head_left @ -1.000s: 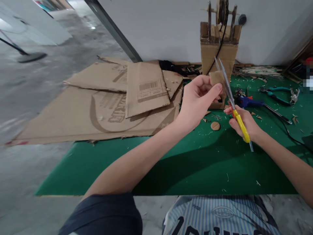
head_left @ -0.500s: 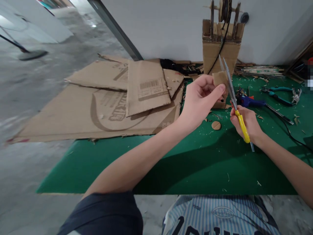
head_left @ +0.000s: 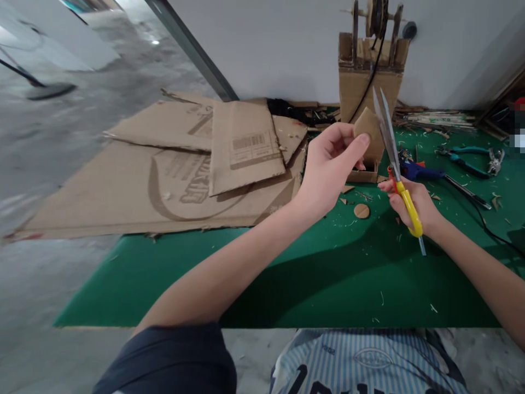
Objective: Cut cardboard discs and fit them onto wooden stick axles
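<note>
Between thumb and fingers, my left hand point(head_left: 334, 161) pinches a small piece of cardboard point(head_left: 367, 123) and holds it up over the table. My right hand point(head_left: 416, 205) grips a pair of scissors point(head_left: 404, 205) with yellow and red handles. Their blades point up and away, slightly parted, close beside the right edge of the cardboard piece. On the green table below lies a round cardboard disc point(head_left: 361, 211). Behind my left hand stands a cardboard structure point(head_left: 367, 87) with a spool and a black cord at its top.
Large cardboard sheets point(head_left: 90, 186) cover the table's left part. At right lie teal-handled pliers point(head_left: 467, 158), a blue glue gun point(head_left: 420, 171) and a snap-off knife point(head_left: 467, 191). Thin sticks point(head_left: 438, 119) and scraps line the white wall. The green table point(head_left: 176, 273) ends in front of my body.
The cardboard piece has turned in my left fingers, so a corner now points up. The scissor blades have opened a little wider, and both hands have shifted slightly.
</note>
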Available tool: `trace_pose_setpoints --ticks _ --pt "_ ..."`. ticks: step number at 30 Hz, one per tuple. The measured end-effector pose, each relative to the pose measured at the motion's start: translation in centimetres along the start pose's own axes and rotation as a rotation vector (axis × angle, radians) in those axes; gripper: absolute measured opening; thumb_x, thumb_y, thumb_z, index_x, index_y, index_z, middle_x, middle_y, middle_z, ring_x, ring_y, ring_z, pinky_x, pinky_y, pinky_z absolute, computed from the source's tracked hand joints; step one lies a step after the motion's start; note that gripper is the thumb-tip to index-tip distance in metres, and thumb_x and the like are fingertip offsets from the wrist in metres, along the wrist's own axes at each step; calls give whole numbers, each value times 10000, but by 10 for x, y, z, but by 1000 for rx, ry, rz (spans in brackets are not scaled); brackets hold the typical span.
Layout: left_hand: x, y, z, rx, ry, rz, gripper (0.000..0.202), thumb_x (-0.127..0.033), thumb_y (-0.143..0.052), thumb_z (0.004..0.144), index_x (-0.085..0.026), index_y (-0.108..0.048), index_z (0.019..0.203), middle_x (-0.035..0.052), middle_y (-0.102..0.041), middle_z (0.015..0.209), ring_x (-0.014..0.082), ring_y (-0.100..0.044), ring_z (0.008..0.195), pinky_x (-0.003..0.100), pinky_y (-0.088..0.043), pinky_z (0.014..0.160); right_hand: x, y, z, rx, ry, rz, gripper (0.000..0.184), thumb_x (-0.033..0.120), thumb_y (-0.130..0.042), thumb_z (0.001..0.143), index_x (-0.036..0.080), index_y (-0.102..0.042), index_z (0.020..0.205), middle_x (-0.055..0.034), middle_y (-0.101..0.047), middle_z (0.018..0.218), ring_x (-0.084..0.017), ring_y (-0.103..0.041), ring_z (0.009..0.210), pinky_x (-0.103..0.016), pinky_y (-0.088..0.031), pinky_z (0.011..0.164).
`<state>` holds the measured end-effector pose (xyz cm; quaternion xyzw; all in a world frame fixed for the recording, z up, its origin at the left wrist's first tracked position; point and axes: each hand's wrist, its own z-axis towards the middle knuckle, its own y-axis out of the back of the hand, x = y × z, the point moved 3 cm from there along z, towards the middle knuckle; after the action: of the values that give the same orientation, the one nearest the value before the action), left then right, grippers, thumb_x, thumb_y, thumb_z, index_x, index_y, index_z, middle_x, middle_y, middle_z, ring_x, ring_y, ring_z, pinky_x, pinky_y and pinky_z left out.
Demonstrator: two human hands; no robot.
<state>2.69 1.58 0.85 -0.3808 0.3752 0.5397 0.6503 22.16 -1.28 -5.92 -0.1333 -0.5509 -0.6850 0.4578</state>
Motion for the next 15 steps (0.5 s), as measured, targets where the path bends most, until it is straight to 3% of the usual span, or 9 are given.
trace_pose_setpoints --ticks 2,7,15 --pt "2 1 1 -18 19 -26 233 -379 -750 935 -220 -620 824 -42 -596 714 71 -582 591 215 -554 593 -2 -3 -1 5 13 48 636 785 -455 919 196 -645 1068 -180 -746 1146 -311 -760 932 -476 -600 823" --pt "4 0 0 -39 38 -41 243 -364 -754 934 -215 -606 812 -43 -596 700 65 -580 578 197 -534 562 -5 -7 -3 21 -26 49 664 817 -441 909 214 -629 1112 -158 -725 1112 -313 -736 960 -490 -580 871" --pt "2 -4 -4 25 97 -92 251 -311 -771 917 -202 -592 779 -43 -628 729 60 -629 635 177 -558 611 1 -6 -1 21 -60 -16 721 839 -366 912 192 -635 1080 -134 -696 977 -263 -685 786 -433 -541 726"
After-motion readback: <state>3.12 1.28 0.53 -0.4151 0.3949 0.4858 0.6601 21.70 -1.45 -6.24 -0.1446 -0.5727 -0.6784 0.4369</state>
